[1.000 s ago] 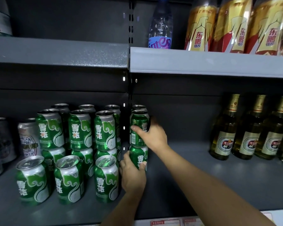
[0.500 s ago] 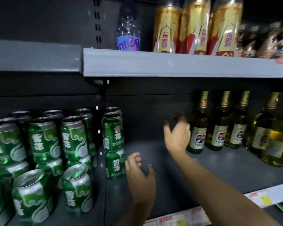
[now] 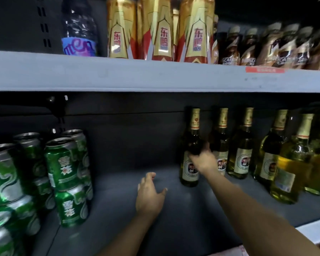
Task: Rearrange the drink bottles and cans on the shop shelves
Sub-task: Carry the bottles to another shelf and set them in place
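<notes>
Head view: my right hand (image 3: 203, 160) is wrapped around the shoulder of a beer bottle (image 3: 191, 150), the leftmost in a row of bottles (image 3: 240, 145) standing upright on the lower shelf (image 3: 174, 215). My left hand (image 3: 150, 195) hovers over the bare middle of that shelf, fingers loose, gripping nothing. Stacked green cans (image 3: 67, 174) stand at the left. On the upper shelf (image 3: 155, 76) are a water bottle (image 3: 79, 28), gold bottles (image 3: 159, 28) and blurred brown bottles (image 3: 272, 47).
</notes>
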